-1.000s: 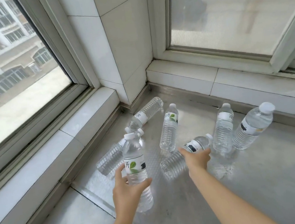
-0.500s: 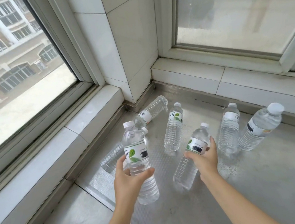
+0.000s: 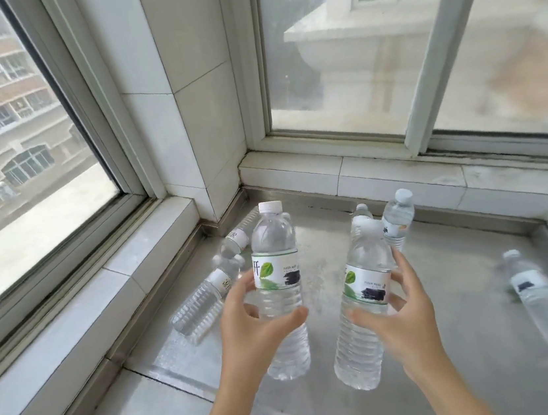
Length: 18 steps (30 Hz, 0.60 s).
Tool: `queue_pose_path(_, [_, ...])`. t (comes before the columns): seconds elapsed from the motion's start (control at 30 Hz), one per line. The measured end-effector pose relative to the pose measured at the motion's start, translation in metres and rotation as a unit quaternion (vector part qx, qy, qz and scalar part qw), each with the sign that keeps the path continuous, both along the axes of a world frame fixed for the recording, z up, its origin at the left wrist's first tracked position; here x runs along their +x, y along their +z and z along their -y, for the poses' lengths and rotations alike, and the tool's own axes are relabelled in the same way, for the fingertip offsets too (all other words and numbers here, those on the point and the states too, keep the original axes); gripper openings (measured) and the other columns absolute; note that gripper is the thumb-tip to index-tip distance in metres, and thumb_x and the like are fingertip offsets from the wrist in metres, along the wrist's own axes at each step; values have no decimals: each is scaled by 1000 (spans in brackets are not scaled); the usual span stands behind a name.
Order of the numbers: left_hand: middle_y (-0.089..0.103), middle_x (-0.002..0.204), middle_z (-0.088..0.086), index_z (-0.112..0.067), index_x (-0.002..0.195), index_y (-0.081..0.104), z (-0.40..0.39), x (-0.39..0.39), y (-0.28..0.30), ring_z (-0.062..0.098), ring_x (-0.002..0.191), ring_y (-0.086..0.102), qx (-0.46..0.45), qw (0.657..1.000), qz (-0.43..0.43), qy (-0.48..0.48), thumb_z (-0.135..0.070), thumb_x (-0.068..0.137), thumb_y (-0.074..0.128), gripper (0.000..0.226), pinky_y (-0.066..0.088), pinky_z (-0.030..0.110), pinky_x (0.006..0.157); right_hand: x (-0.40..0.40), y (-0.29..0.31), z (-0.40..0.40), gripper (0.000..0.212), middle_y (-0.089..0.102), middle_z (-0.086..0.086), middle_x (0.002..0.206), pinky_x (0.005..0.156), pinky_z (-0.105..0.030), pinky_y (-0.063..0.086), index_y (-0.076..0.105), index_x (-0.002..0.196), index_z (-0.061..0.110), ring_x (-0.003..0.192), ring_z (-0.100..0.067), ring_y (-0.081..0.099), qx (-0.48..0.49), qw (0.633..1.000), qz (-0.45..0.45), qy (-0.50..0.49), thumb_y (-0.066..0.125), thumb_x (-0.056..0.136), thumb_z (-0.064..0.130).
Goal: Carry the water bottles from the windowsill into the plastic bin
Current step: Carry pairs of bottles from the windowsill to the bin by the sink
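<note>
Left hand (image 3: 246, 328) wrapped round one clear plastic green-leaf-labelled water bottle (image 3: 277, 276), right hand (image 3: 400, 316) round a second (image 3: 364, 306), both lifted off the metal windowsill (image 3: 463, 270), about five bottles left lying or standing there, plastic bin nowhere in view.

A bottle (image 3: 361, 212) near the windowsill's back edge is mostly hidden behind the right hand's bottle (image 3: 366, 296); another (image 3: 543, 303) is blurred.
</note>
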State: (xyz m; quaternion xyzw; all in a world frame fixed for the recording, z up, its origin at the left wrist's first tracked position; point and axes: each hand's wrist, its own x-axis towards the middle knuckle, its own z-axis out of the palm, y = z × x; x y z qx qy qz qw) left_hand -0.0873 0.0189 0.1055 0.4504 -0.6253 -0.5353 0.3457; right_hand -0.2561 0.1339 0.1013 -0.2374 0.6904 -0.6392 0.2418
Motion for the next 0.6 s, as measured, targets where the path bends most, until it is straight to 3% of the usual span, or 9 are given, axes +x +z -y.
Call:
queue_pose_path(0.13, [68, 107, -18, -55, 103, 58, -35, 12, 24, 8, 86, 66, -24, 997, -43, -62, -36, 43, 91, 72, 57, 32, 78, 32, 27, -52, 113, 49, 14, 123, 64, -15, 44, 33, 140, 44, 92, 8, 55, -18, 999, -28, -43, 89, 53, -2])
queue_pose_path(0.23, [70, 111, -14, -51, 109, 58, -59, 22, 34, 13, 92, 69, -32, 990, -66, -117, -41, 42, 90, 74, 58, 33, 79, 58, 38, -94, 114, 50, 13, 124, 64, -16, 44, 34, 138, 48, 93, 6, 56, -13, 995, -46, -87, 90, 52, -1])
queue_pose_path(0.43, [68, 114, -13, -42, 123, 54, -115, 31, 46, 3, 91, 68, -56, 962, -105, -247, -27, 52, 92, 83, 53, 13, 69, 106, 49, -181, 115, 53, 18, 126, 83, -36, 54, 36, 136, 52, 103, 0, 61, -4, 980, -75, -187, 91, 50, 0])
queue_pose_path(0.6, [62, 117, -19, -45, 127, 47, -179, 28, 56, -12, 89, 63, -54, 924, -125, -356, -16, 55, 96, 91, 49, 6, 67, 146, 58, -260, 110, 59, 26, 116, 76, -34, 55, 39, 131, 55, 94, 1, 66, 10, 954, -91, -287, 90, 51, 0])
